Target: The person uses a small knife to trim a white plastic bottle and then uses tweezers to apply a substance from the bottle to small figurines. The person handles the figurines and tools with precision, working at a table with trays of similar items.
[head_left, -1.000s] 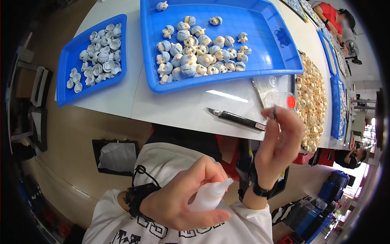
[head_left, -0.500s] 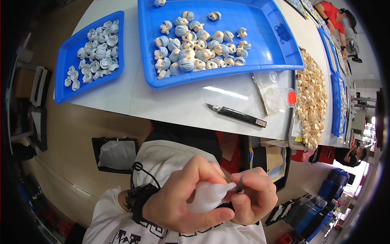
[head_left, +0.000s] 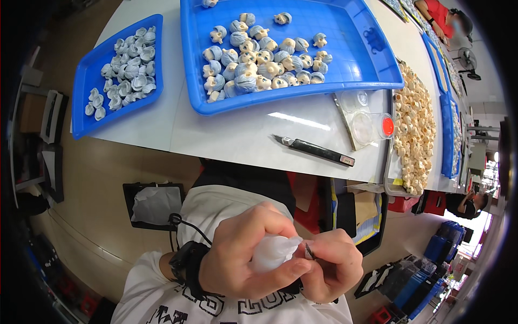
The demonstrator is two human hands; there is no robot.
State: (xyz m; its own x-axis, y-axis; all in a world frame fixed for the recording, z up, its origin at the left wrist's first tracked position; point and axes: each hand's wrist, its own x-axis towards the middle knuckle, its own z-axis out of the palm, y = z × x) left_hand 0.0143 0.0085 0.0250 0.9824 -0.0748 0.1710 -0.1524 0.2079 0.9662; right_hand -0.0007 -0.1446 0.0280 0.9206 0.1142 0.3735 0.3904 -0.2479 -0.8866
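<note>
In front of my lap, my left hand (head_left: pixel 234 262) wraps around a small white squeeze bottle (head_left: pixel 271 252), its narrow tip pointing right. My right hand (head_left: pixel 335 263) pinches a thin, dark metal piece like a blade tip (head_left: pixel 308 251) between thumb and fingers. That piece is close to the bottle's tip; whether the two touch I cannot tell. On the table edge beyond my hands lies a black craft knife (head_left: pixel 318 151), apart from both.
A large blue tray (head_left: pixel 302 94) holds several doll heads with blue hair. To its left, a smaller blue tray (head_left: pixel 81 116) carries pale blue hair pieces. Clear plastic cups (head_left: pixel 367 128) stand beside a metal tray (head_left: pixel 389 162) of beige parts. Other people work at the far right.
The bottle's tip has turned slightly upward and my fingers have closed in around it. My right hand has moved a little left with the metal piece.
</note>
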